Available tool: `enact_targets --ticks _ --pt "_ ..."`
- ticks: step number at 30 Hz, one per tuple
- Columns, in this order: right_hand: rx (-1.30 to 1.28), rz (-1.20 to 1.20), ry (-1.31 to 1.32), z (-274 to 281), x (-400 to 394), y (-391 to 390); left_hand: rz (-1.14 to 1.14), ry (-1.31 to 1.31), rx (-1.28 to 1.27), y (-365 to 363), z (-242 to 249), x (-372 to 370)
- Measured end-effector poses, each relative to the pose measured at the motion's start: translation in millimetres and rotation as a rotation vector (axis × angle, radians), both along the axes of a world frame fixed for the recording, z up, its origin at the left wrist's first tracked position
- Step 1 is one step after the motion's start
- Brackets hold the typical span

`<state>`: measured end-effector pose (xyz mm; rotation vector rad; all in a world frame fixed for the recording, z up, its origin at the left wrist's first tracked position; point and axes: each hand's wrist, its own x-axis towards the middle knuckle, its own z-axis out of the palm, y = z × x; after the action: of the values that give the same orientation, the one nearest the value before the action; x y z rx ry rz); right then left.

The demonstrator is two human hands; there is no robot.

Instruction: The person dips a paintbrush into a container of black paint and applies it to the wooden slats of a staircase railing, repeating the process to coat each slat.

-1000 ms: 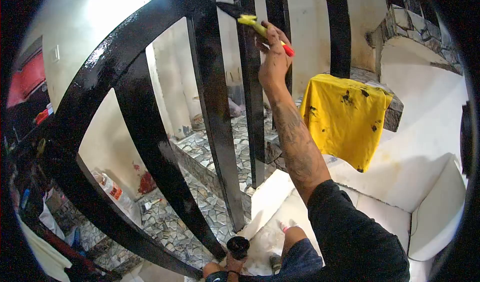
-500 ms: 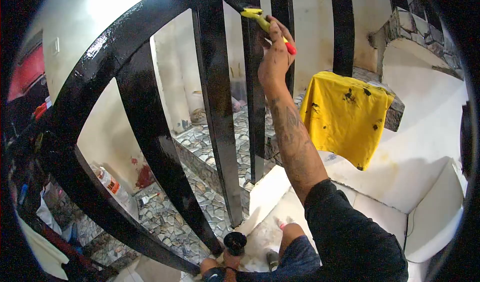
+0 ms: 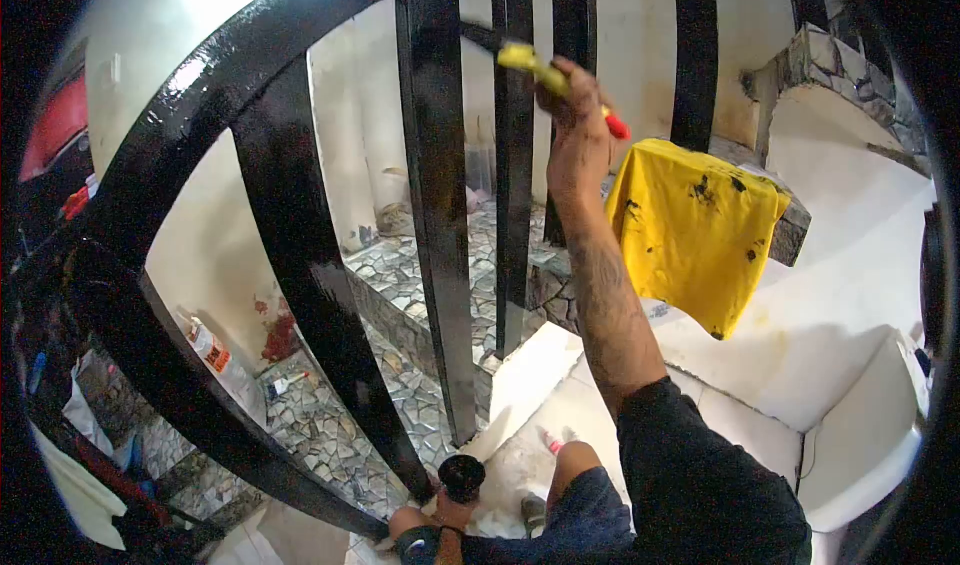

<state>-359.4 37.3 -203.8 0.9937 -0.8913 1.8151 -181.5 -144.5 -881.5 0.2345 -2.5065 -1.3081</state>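
My right hand [image 3: 578, 105] is closed around the handle of a paintbrush [image 3: 518, 57] with a yellow body and a red handle end. Its dark bristles point left, right at the edge of a tall black slat [image 3: 432, 165] of the railing. Dark smudges mark the fingers. Low down, by my knee, my left hand [image 3: 455, 511] grips a small black paint pot [image 3: 462, 477], its mouth facing up with dark contents. The slats and the curved top rail [image 3: 215, 70] shine with black paint.
A yellow cloth [image 3: 690, 235] with black stains drapes over a stone-edged ledge to the right. Past the slats, a second brush [image 3: 288, 383] and a printed bag [image 3: 212, 350] rest on the stone-patterned floor [image 3: 330, 425]. A white panel [image 3: 865, 435] stands at the right.
My right hand and the paintbrush have moved down and slightly right, from near the top rail to alongside the slat. My left hand still holds the pot near my knee.
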Motion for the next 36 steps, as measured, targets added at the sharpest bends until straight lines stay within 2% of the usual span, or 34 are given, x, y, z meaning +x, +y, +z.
enact_targets --ticks 1,4,7,8,10,13,16,18,19,20,22,23,25,26,27,28,31,32,33,34,36 --pt "-0.009 -0.095 0.033 9 -6 2 -0.003 -0.008 -0.002 0 0 4" --pt "0.0 -0.01 0.057 28 -14 -5 -0.011 -0.017 -0.064 1 -4 6" --pt "0.069 -0.023 0.046 14 -22 -15 0.158 0.006 -0.166 5 -13 3" --pt "0.088 0.014 0.01 3 -23 -18 0.136 -0.01 -0.114 5 -11 3" --pt "0.178 -0.077 -0.048 -27 -6 -16 0.095 -0.042 -0.009 3 -2 3" --pt "0.309 -0.304 -0.075 -77 8 -1 -0.078 -0.062 0.425 0 36 10" --pt "0.463 -0.309 -0.132 -107 32 22 -0.208 -0.004 0.46 -5 33 7" --pt "0.465 -0.196 -0.311 -110 29 43 -0.138 0.174 0.019 -7 0 -2" --pt "0.465 -0.14 -0.403 -111 27 48 -0.132 0.206 -0.058 -6 -10 -7" --pt "0.399 -0.12 -0.366 -100 28 48 -0.123 0.238 -0.136 -6 -19 -13" --pt "0.584 -0.265 -0.406 -75 7 61 -0.168 0.197 -0.003 -3 -25 -16" --pt "0.674 -0.337 -0.422 -62 -4 65 -0.135 0.146 0.089 0 -9 -9" --pt "0.548 -0.139 -0.226 -33 -9 41 -0.065 0.051 0.265 8 48 8" --pt "0.614 -0.251 -0.18 -14 -13 37 -0.054 0.033 0.248 7 54 10" --pt "0.679 -0.364 -0.131 5 -15 33 -0.042 0.016 0.231 7 54 11" --pt "0.659 -0.37 -0.149 22 -9 28 -0.029 -0.002 0.213 5 49 12" --pt "0.507 -0.516 -0.007 61 -42 39 -0.071 -0.011 0.387 3 32 11" --pt "0.484 -0.218 0.063 79 -60 43 -0.019 0.035 0.24 3 26 10" --pt "0.274 -0.211 0.11 79 -33 33 0.031 0.078 0.094 4 21 11" --pt "0.251 -0.192 0.1 75 -3 28 0.08 0.121 -0.051 5 15 12" --pt "0.213 -0.156 0.1 64 11 25 -0.056 -0.045 0.115 4 46 12"
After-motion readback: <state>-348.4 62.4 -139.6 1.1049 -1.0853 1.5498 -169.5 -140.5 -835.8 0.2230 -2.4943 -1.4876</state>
